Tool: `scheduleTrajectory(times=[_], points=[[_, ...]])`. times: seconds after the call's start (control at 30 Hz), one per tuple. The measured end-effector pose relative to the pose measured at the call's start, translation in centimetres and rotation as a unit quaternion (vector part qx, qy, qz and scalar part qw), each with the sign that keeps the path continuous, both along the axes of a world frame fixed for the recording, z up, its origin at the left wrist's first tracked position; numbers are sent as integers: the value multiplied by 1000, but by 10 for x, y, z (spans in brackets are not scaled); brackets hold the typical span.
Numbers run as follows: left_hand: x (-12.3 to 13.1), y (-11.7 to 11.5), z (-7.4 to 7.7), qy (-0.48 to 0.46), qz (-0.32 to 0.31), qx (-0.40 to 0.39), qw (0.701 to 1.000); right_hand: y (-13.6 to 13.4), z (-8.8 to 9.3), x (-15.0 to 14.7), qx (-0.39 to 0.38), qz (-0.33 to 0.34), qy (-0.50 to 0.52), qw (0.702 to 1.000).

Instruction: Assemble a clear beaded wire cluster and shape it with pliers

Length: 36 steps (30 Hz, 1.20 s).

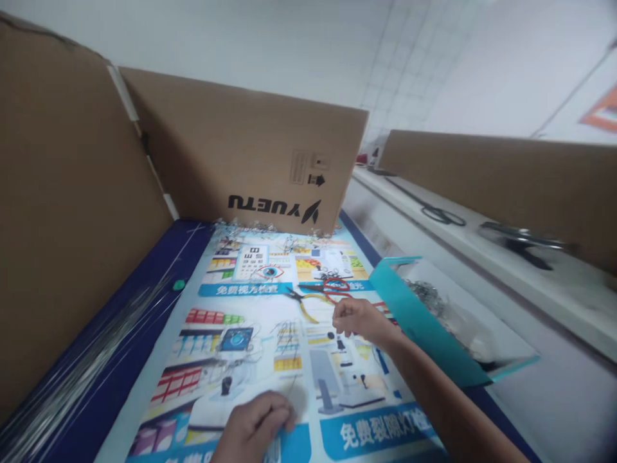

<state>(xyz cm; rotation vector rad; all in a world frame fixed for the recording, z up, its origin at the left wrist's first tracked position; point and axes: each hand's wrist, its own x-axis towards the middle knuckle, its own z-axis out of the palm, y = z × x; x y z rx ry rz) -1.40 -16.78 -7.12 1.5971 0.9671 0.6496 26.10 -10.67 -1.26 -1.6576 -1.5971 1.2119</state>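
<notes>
My left hand [255,427] is low in the view over the printed sheet [250,405], thumb and fingers pressed together. A faint thin line shows near its fingertips, but what they hold is too fine to tell. Further forward, my right hand [354,319] is closed with curled fingers, and anything inside it is hidden. Just beyond it lie yellow-handled pliers [308,308] and red-handled scissors [332,286], both apart from my left hand. Several thin wire pieces [288,335] lie on the sheet between my hands and the pliers.
Cardboard panels [250,148] stand at the back and left. A bundle of long wires [96,347] runs along the left edge, by a small green object [178,285]. On the right is a teal box [424,321] with tangled wire [427,296]; black scissors [443,215] lie on the ledge.
</notes>
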Motion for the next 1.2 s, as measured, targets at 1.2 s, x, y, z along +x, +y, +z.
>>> scheduleTrajectory(times=[1.2], points=[[-2,2,9,56,79,46,994,-82,-66,-112,204,77,-155,964]])
